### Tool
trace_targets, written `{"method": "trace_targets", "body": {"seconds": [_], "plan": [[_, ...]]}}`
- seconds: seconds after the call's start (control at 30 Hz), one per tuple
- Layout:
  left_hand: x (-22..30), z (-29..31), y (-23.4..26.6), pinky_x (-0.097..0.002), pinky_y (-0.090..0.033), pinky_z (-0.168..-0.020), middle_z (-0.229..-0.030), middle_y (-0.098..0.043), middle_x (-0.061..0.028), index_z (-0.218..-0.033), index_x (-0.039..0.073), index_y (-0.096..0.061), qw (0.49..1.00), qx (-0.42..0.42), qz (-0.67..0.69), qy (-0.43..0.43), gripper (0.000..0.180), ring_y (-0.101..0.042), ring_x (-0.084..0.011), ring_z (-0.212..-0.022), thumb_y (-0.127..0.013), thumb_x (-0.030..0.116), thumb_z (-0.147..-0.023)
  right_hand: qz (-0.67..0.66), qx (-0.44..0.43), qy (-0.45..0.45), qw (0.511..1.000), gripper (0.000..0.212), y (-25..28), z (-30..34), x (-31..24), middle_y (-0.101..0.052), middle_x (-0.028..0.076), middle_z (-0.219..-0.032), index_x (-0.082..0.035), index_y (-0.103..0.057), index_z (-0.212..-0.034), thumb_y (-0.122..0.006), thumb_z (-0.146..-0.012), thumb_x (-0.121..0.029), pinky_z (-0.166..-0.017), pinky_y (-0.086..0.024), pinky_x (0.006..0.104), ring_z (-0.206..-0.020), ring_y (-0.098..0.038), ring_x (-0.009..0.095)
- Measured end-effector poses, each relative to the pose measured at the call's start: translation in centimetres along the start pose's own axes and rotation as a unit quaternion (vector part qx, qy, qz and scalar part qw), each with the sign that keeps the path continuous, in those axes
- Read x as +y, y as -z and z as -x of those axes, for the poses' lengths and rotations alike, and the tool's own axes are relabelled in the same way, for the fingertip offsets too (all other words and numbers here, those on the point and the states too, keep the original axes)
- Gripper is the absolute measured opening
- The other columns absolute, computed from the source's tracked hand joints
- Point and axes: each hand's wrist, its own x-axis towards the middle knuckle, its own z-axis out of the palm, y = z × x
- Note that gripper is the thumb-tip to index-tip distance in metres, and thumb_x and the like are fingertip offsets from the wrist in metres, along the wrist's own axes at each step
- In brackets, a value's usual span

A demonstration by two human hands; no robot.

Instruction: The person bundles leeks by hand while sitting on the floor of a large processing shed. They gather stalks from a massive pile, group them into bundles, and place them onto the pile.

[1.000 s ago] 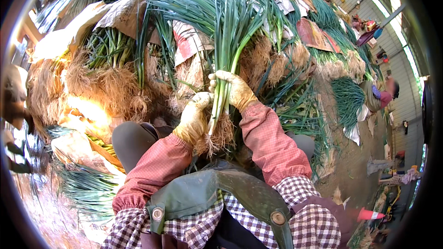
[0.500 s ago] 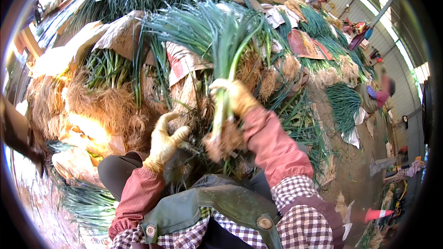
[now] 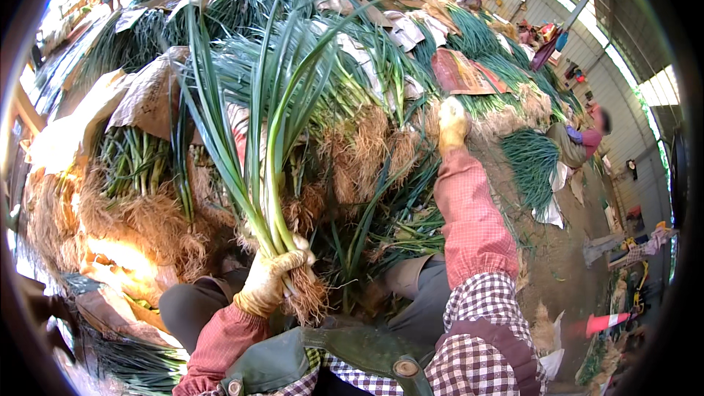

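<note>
My left hand (image 3: 270, 279), in a yellowish work glove, is closed round the white lower stalks of a bunch of green onions (image 3: 273, 169). The long leaves fan upward, and the brown roots (image 3: 305, 295) hang below the fist. My right hand (image 3: 453, 126), gloved alike, is stretched out far to the right on a straight arm. It is nearest to the rooty ends of onions beside a reddish printed sack (image 3: 463, 73). Its fingers are hard to make out, and nothing held shows there.
A large heap of green onions (image 3: 352, 106) spreads ahead, roots toward me, partly under sacks (image 3: 150, 95). Loose leaves lie in front of my knees. More onions (image 3: 139, 359) lie at lower left. A seated person (image 3: 590, 143) is at right, near an onion pile (image 3: 529, 165) and a traffic cone (image 3: 605, 323).
The bunch of green onions has passed from my right hand to my left, which closed on it. My right hand has moved forward and to the right. The view has shifted slightly.
</note>
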Motion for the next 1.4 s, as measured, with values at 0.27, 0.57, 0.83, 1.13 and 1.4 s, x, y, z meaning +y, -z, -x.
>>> {"method": "trace_targets", "body": {"seconds": [0.27,0.57,0.83,1.13,1.4], "plan": [[-2.4,-3.1,1.8,-0.0374,-0.052,-0.070,-0.086,-0.059,-0.0174,-0.088,0.001,-0.052,0.998,0.041,0.039,0.012,0.014,-0.062,-0.0306,-0.081,-0.059,0.003,-0.076,0.222,-0.218,-0.084,0.947,0.025,-6.2,6.7,-0.2,-0.059,0.007,-0.074,-0.006,-0.056,-0.084,-0.063,-0.076,-0.028,-0.057,-0.045,0.0321,-0.064,-0.054,0.017],[-2.3,-3.9,3.2,-0.0333,-0.048,-0.079,-0.108,-0.056,-0.0133,-0.099,0.002,-0.053,0.994,0.107,0.024,-0.027,0.024,-0.056,-0.0215,-0.098,-0.059,0.005,-0.077,-0.092,-0.447,-0.034,0.889,0.016,-3.1,25.8,-13.0,-0.058,0.004,-0.074,-0.003,-0.053,-0.089,-0.061,-0.080,-0.013,-0.058,-0.044,0.0249,-0.067,-0.054,0.011],[-4.5,-3.0,4.8,-0.0278,-0.051,-0.060,-0.079,-0.061,-0.0092,-0.091,-0.004,-0.057,0.987,0.161,0.023,-0.011,0.017,-0.060,-0.0193,-0.067,-0.056,-0.003,-0.074,-0.177,-0.421,-0.387,0.801,0.027,-3.0,29.7,-12.2,-0.060,0.003,-0.082,-0.004,-0.051,-0.111,-0.054,-0.088,-0.016,-0.058,-0.045,0.0214,-0.064,-0.054,0.009],[-4.3,-1.2,3.6,-0.0249,-0.047,-0.050,-0.075,-0.061,-0.0061,-0.095,-0.001,-0.060,0.992,0.123,-0.039,-0.009,0.021,-0.057,-0.0136,-0.058,-0.061,0.002,-0.074,-0.142,-0.475,-0.320,0.807,0.007,-3.2,33.1,-12.5,-0.053,0.000,-0.063,-0.004,-0.056,-0.088,-0.055,-0.085,-0.011,-0.041,-0.034,0.0184,-0.049,-0.045,0.005],[-4.4,-1.1,3.3,-0.0246,-0.048,-0.051,-0.072,-0.060,-0.0082,-0.090,-0.005,-0.060,0.993,0.110,0.034,-0.032,0.022,-0.058,-0.0163,-0.057,-0.060,-0.001,-0.069,-0.218,-0.409,-0.355,0.811,0.015,-3.2,32.4,-13.4,-0.051,0.001,-0.058,-0.004,-0.057,-0.085,-0.056,-0.086,-0.020,-0.039,-0.034,0.0203,-0.044,-0.043,0.008]]}}
